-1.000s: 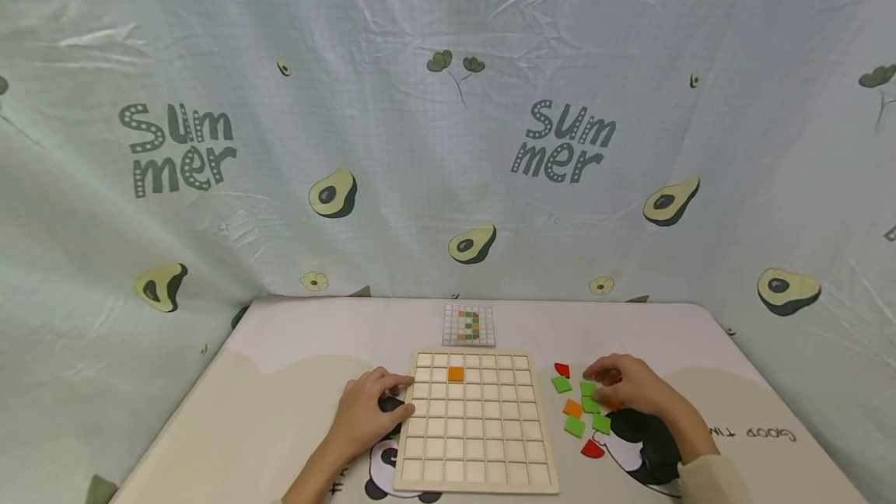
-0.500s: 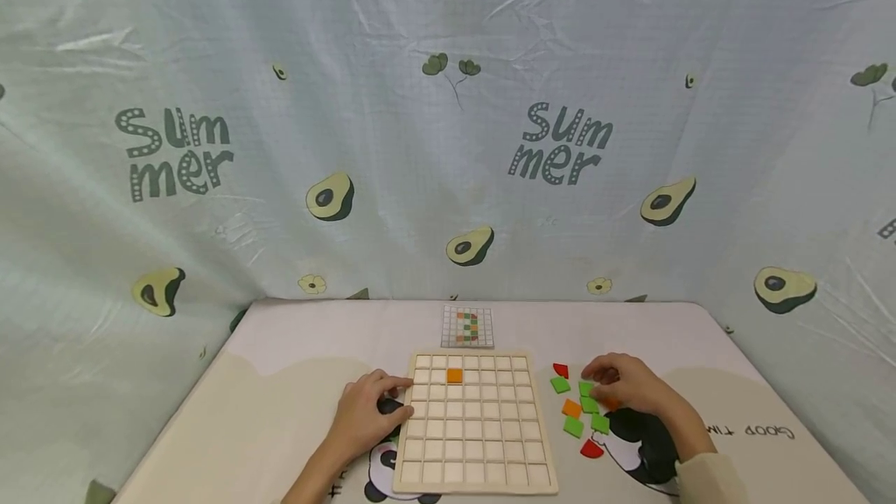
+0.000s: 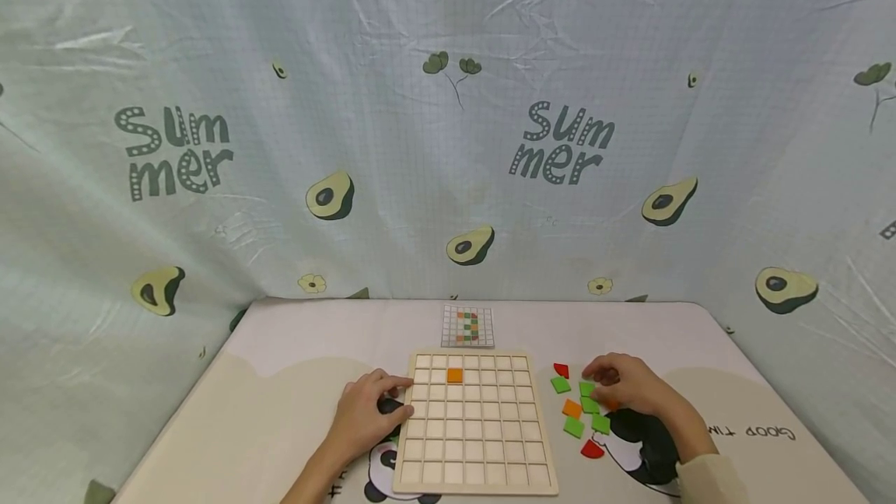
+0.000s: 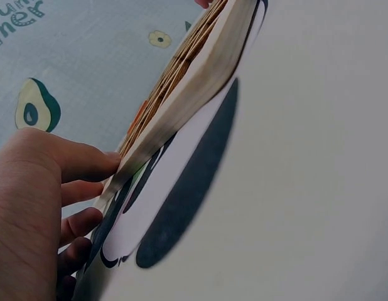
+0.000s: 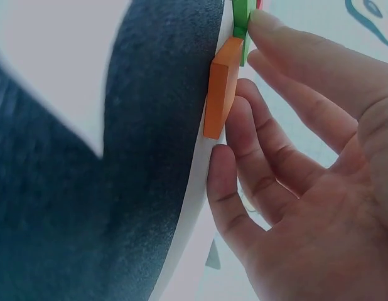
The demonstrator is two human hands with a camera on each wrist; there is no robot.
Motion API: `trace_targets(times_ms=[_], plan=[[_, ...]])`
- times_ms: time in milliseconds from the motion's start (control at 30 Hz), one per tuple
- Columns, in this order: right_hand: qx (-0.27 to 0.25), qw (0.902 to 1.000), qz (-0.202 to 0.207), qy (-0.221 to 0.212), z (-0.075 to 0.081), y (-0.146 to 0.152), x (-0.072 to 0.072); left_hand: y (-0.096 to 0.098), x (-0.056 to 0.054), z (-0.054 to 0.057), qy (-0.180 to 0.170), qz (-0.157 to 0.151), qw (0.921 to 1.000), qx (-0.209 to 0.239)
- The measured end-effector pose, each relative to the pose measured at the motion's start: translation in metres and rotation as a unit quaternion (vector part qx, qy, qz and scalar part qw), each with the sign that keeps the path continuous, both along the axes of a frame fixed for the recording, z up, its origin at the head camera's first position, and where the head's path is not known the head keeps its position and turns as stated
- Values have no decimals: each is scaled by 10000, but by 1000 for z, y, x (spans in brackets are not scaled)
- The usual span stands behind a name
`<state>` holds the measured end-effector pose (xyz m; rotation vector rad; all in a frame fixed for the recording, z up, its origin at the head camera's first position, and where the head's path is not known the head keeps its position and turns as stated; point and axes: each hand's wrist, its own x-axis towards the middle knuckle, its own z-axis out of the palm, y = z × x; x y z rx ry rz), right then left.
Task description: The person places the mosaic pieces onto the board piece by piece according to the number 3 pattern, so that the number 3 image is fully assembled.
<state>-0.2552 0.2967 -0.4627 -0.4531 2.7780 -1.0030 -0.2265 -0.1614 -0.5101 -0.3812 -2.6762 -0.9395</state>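
Observation:
A wooden grid board (image 3: 455, 473) lies flat mid-table, with one orange square tile (image 3: 455, 375) in its second row. My left hand (image 3: 364, 411) is at the board's left edge, index finger and thumb touching the rim, the other fingers loosely bent. To the right, my right hand (image 3: 633, 387) hovers low over loose tiles, fingers relaxed. In the right wrist view its thumb tip is right at a green tile (image 5: 243, 12). Another orange tile (image 5: 221, 94) stands out beside its fingers there; the hand partly hides this tile in the head view.
A small pattern card (image 3: 467, 327) lies behind the board. Around the right hand lie several green squares (image 3: 574, 427), an orange square (image 3: 572, 408) and two red quarter-round pieces (image 3: 592, 449). A printed curtain (image 3: 420, 177) hangs behind the table.

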Motion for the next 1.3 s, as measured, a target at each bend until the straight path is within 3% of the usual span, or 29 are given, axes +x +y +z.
trace_targets(times_ms=[400, 667, 967, 1300], plan=[[109, 9997, 78, 186, -2, 0, 0, 1, -2, -2, 78, 27, 10000, -43], [135, 9997, -118, 151, -3, -2, -2, 0, -2, -7, 387, -22, 9992, -71], [237, 9992, -273, 145, -5, -6, -1, -1, -3, -9, 202, 18, 9997, -101], [320, 9992, -88, 205, -2, -7, 0, 1, -4, -6, 26, 134, 9998, -129]])
